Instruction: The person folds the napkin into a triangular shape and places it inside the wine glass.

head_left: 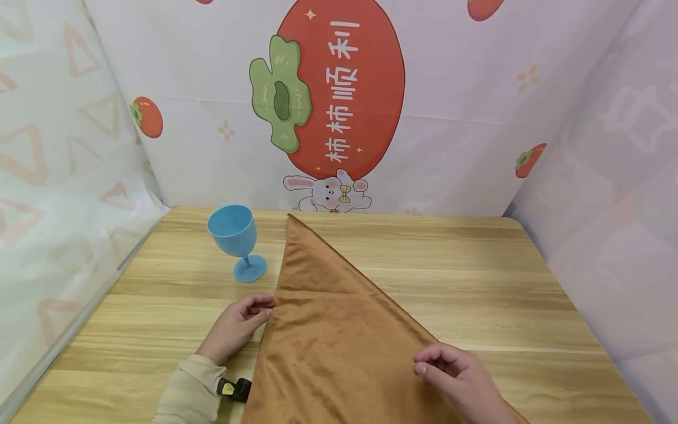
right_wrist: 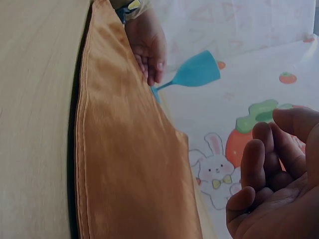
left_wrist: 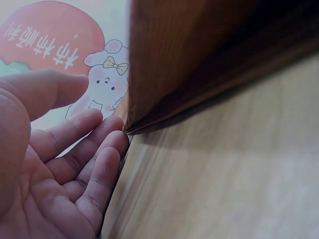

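A shiny brown cloth (head_left: 328,330), folded to a pointed tip at the far end, lies on the wooden table. At its left edge is my left hand (head_left: 238,324); in the left wrist view its relaxed fingertips touch the folded edge of the cloth (left_wrist: 164,55), the thumb held apart. My right hand (head_left: 461,377) is over the cloth's slanted right edge. Its fingers are loosely bent with nothing between them, and the right wrist view shows the hand (right_wrist: 279,184) apart from the cloth (right_wrist: 129,134). Beyond my left hand stands a blue goblet (head_left: 233,232), upright.
The wooden table (head_left: 477,271) ends at a white backdrop (head_left: 450,147) printed with persimmons and a rabbit. Patterned white sheets hang at the left (head_left: 58,176) and right (head_left: 609,176). A black wrist device (head_left: 235,388) sits by my left sleeve, next to the cloth.
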### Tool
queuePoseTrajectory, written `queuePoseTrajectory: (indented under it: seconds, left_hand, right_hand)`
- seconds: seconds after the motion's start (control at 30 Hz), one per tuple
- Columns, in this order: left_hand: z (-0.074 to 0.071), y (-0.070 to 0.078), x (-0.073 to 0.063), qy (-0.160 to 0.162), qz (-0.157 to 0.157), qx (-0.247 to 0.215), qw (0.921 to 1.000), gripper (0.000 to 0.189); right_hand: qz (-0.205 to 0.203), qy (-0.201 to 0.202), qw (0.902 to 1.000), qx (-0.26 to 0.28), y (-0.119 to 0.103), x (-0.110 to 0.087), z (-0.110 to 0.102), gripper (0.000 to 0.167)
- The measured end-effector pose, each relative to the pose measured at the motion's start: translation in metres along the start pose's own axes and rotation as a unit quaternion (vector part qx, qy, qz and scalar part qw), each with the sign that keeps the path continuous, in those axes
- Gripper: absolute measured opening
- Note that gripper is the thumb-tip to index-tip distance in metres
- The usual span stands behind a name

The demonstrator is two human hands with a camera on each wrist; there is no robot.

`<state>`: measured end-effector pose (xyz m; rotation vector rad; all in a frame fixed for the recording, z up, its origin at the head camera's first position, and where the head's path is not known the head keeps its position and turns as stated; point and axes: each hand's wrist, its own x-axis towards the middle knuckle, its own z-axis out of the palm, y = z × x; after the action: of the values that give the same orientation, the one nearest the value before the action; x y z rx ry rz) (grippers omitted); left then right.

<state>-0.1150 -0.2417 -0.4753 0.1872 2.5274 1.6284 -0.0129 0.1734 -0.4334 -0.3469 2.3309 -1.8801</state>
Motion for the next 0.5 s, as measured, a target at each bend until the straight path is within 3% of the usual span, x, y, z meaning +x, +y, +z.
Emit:
queuePoseTrajectory:
  seconds: [0.13,0.5]
  left_hand:
    - [0.000,0.001,0.000,0.001,0.000,0.004,1.0000,0.037]
    - [0.000,-0.002,0.000,0.000,-0.003,-0.003,1.0000,0.037]
  right_hand:
    - [-0.011,0.035,0.9991,-0.024,0.003,-0.004,-0.005,0.009]
    - [0.033,0.122,0.9861,-0.108,0.014,-0.013,-0.023,0.010]
